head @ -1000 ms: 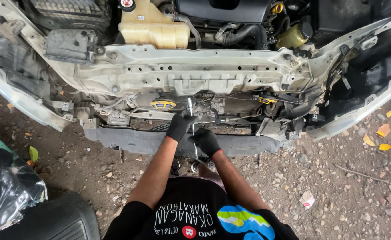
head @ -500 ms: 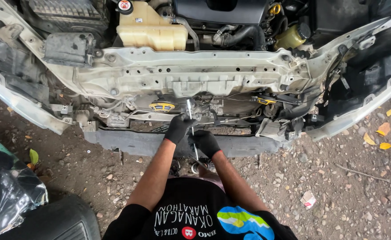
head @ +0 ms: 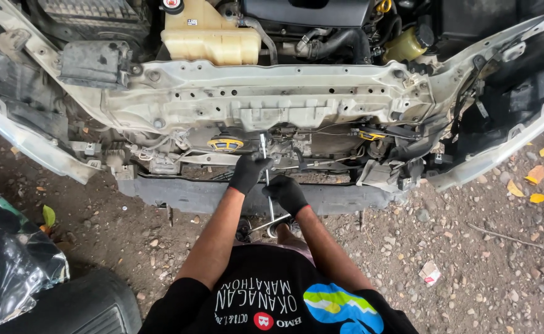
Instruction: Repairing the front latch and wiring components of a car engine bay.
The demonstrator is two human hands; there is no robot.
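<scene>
While both our gloved hands, left hand (head: 248,173) and right hand (head: 288,194), clamp the long wrench (head: 266,179), it could slip off the hidden bolt, driving knuckles into the radiator support (head: 272,99).

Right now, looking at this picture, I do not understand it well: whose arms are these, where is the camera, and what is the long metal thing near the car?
The picture comes from one camera worn on a person's head, looking down, so the two arms belong to that person. Both hands wear black gloves. The left hand grips the upper part of a long, thin silver metal tool, and the right hand holds it lower down. The tool's tip reaches into the open front of a white car with its bumper removed. Near the tip sits a round yellow and black part. Above is a cream plastic fluid tank. The car stands on bare ground of dirt and small stones, with yellow dry leaves at the right and a shiny black plastic bag at the left.
</scene>
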